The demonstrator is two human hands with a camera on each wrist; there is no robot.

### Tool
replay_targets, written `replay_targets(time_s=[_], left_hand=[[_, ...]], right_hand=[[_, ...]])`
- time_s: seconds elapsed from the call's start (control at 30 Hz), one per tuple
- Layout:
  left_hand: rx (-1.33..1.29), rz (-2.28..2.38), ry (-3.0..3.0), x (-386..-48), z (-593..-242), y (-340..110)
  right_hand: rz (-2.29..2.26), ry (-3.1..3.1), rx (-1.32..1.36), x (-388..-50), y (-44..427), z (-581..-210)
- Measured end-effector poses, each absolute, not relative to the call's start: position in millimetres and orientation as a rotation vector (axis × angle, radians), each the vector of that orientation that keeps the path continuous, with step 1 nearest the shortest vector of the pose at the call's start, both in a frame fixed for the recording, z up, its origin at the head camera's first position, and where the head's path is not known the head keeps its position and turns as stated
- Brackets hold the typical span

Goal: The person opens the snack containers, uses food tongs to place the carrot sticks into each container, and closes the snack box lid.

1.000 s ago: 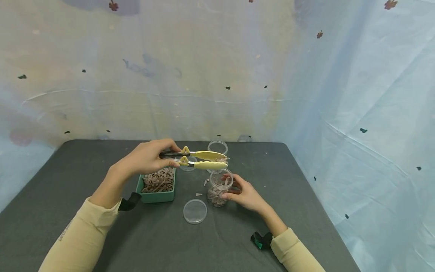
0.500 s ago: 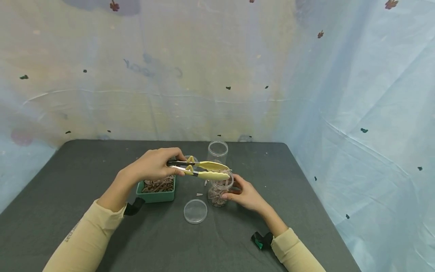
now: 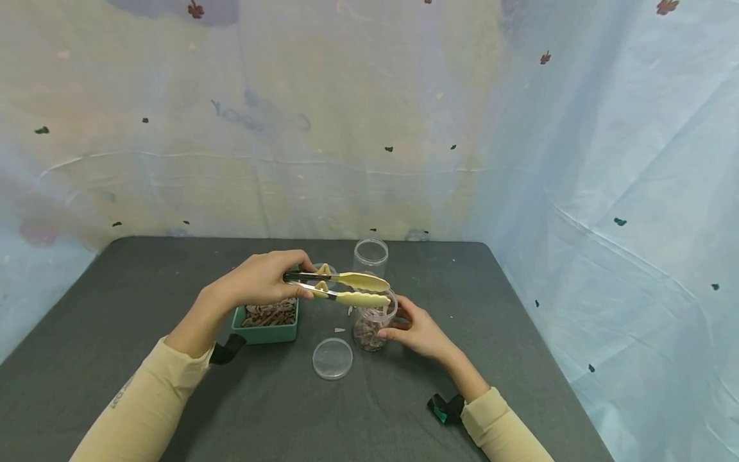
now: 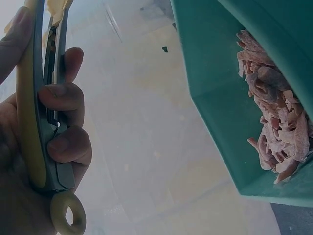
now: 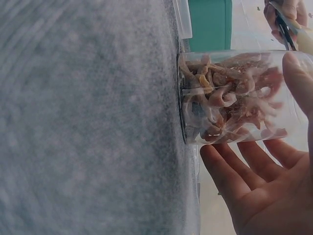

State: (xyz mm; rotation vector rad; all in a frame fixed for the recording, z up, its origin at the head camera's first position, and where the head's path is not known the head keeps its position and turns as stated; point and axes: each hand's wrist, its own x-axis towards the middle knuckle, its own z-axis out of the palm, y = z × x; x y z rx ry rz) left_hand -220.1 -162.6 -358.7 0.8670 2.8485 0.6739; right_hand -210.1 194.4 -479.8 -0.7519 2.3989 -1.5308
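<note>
My left hand [image 3: 262, 279] grips yellow-tipped kitchen tongs [image 3: 362, 299] by their black and metal handles. The tips hang over the mouth of a clear plastic jar [image 3: 368, 335], a little apart, with no strips visible between them. Brownish dried strips [image 5: 234, 93] fill the lower part of that jar. Fingers and thumb of my right hand [image 3: 421, 333] hold the jar from its right side while it stands upright on the table. Left of the jar, partly under my left forearm, is a green box [image 3: 267, 335] with more of the strips [image 4: 279, 107].
A second clear jar [image 3: 371, 251] stands behind the first. A clear round lid [image 3: 332, 360] lies in front on the dark tablecloth [image 3: 288, 410]; another round clear piece behind the tongs is partly hidden. A small pale scrap [image 3: 339, 330] lies beside the jar.
The tongs have come down and slightly right to the jar's mouth. The strips held between their tips have left them. My right hand and the jar have stayed put.
</note>
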Motion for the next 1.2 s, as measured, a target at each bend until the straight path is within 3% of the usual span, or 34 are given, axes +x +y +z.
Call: replay_targets(time_s=[0.33,0.87,1.2], left_hand=[[0.814,0.669,2.893,-216.2,-357.4,-178.4],[0.682,0.353,3.044,-199.1,-337.7,-266.1],[0.711,0.199,3.018,-189.9,-332.8,-294.2]], right_hand=[[-1.545,2.379,-0.777,-209.4,194.3,-479.4],[-1.560,2.373,-0.805,-206.8,195.5,-476.5],[-1.559,2.374,-0.804,-208.0,194.9,-478.4]])
